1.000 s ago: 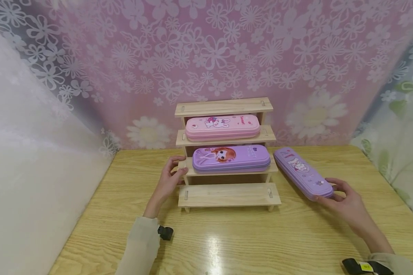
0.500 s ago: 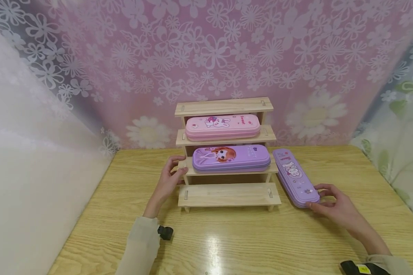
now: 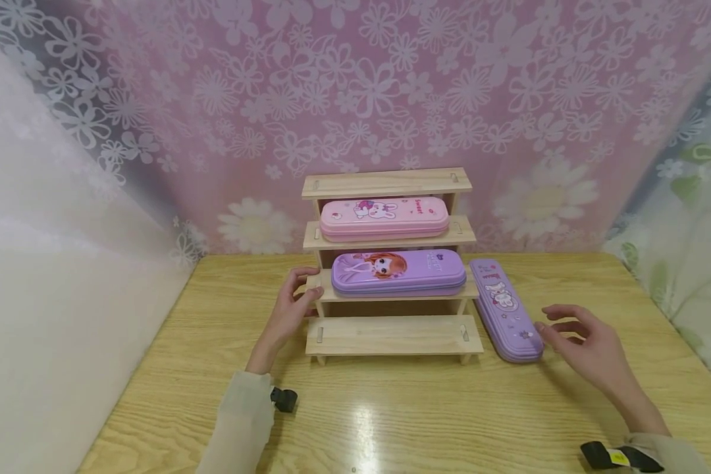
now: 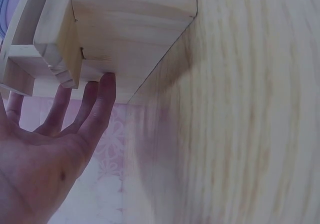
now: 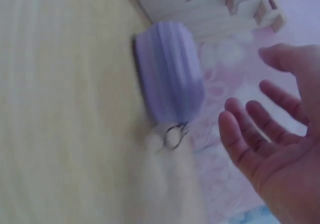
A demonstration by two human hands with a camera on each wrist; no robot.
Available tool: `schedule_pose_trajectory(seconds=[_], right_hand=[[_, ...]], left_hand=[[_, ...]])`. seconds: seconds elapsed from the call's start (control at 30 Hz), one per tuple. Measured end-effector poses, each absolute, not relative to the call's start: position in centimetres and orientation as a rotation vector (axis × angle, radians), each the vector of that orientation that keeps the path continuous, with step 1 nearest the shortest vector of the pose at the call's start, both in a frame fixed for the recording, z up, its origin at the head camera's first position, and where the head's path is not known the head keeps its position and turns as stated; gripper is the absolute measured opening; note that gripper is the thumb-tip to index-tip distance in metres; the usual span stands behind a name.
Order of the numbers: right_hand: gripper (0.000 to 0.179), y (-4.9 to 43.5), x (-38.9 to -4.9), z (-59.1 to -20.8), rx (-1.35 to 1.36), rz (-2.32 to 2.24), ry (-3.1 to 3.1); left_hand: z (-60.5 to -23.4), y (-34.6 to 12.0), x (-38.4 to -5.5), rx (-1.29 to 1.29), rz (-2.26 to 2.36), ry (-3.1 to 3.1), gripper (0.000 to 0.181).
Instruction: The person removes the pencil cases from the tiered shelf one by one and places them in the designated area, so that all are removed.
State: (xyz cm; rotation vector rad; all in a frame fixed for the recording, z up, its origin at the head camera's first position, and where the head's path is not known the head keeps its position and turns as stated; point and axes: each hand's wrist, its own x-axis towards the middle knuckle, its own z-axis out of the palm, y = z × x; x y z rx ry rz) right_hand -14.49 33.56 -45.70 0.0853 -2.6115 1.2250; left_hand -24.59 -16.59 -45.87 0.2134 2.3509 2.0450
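Note:
A stepped wooden display rack [image 3: 394,336] stands on the table, holding a pink pencil case [image 3: 385,218] with a rabbit on one tier. On the tier below lies a purple pencil case [image 3: 415,271] with a red-haired girl. My left hand [image 3: 286,308] grips the left end of that lower tier; its fingers [image 4: 102,101] reach the side panel in the left wrist view. A lilac pencil case [image 3: 503,309] with a bunny lies on the table, right of the rack. My right hand [image 3: 592,345] hovers beside its near end, fingers apart from it. Its zipper ring [image 5: 175,136] shows in the right wrist view.
The wood-grain table [image 3: 355,408] runs back to a pink flowered curtain [image 3: 355,85]. White cloth [image 3: 65,263] hangs at the left, and a leafy patterned cloth [image 3: 687,217] at the right. The rack's top tier [image 3: 385,182] reaches close to the curtain.
My right hand has swung the lilac pencil case's near end leftward, beside the rack, then let go and drawn away to the right. My left hand has stayed on the rack.

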Motion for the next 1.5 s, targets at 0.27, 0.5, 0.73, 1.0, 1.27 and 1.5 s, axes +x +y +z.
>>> schedule_pose_trajectory(seconds=[0.27,0.5,0.73,1.0,1.27,1.5], right_hand=[[0.028,30.2,-15.9,-43.5,0.279,1.275,-2.382],[0.035,27.4,-17.5,-42.0,0.441,1.337,-2.299],[0.039,25.1,-19.2,-41.2,0.585,1.352,-2.201],[0.041,23.0,-20.9,-41.1,0.624,1.340,-2.201],[0.048,22.0,-21.5,-40.6,0.552,1.265,-2.326],[0.054,21.8,-21.4,-40.5,0.509,1.248,-2.396]], left_hand=[[-45.6,-16.5,-24.5,0.216,2.040,2.350,0.039],[-45.4,-16.3,-24.4,0.202,2.060,2.339,0.038],[-45.7,-16.4,-24.3,0.205,2.059,2.336,0.036],[-45.8,-16.3,-24.4,0.202,2.077,2.334,0.037],[-45.7,-16.3,-24.4,0.200,2.067,2.355,0.037],[-46.0,-16.4,-24.6,0.208,2.081,2.343,0.037]])
